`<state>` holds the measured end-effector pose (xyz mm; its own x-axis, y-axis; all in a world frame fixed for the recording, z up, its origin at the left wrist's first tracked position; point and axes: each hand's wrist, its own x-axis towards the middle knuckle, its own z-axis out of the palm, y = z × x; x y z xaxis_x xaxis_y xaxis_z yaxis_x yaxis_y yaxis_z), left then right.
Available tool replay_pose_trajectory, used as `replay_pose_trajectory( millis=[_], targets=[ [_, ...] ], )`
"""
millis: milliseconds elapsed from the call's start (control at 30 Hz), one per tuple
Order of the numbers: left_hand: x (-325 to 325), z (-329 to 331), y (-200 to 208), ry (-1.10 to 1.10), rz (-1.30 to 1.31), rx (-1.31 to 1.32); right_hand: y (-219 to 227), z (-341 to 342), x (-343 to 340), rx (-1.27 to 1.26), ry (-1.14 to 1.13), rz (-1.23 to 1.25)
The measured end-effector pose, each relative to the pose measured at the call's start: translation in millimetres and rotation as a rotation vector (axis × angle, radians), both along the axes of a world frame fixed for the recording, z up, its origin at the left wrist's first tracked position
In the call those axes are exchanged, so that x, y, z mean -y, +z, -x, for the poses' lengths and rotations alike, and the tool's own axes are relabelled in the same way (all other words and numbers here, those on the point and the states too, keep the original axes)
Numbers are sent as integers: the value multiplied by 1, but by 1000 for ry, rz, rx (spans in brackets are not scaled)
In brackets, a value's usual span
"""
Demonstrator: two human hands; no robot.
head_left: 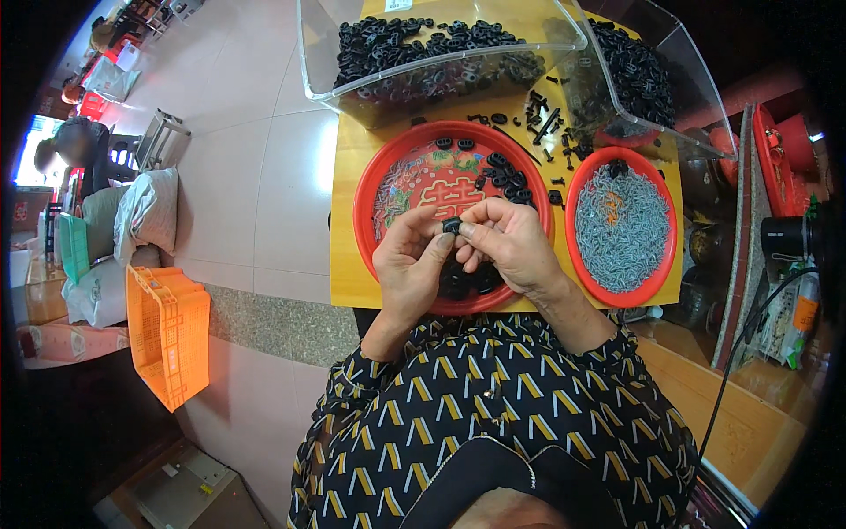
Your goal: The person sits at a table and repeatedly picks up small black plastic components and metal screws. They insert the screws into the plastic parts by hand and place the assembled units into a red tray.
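Tray [362,220], round and red, probably there to catch strays. Above it, left hand [412,253] and right hand [511,244] pinch small black part [451,226], seemingly to steady it. Metal bits [621,238] right of tray, clear bins [441,70] beyond it, likely for reach.

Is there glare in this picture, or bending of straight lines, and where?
Head view: white glare on the floor, left of the table; head view: floor joints curve, and black fills the corners; head view: left hand and right hand have no such glare.
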<state>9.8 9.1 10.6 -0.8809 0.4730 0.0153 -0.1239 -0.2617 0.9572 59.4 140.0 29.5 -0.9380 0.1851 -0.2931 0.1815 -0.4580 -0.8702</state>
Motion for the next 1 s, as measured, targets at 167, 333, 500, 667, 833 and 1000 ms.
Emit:
replay_pose_trajectory(
  millis=[167, 333, 500, 667, 833, 1000],
  targets=[
    [1, 3, 0, -8, -10, 84, 2, 0, -2, 12, 13, 4],
    [4, 3, -1, -21, 61, 56, -2, 1, -7, 1, 24, -82],
    [8, 4, -4, -79, 18, 76, -2, 3, -11, 19, 59, 2],
    [7, 5, -7, -73, -57, 183, -1, 4, -13, 27, 98, 27],
    [4, 3, -2, -51, -133, 276, 4, 3, -8, 52, 65, -114],
    [-1, -4, -2, -43, -210, 302, 8, -1, -1, 17, 21, -439]
  ],
)
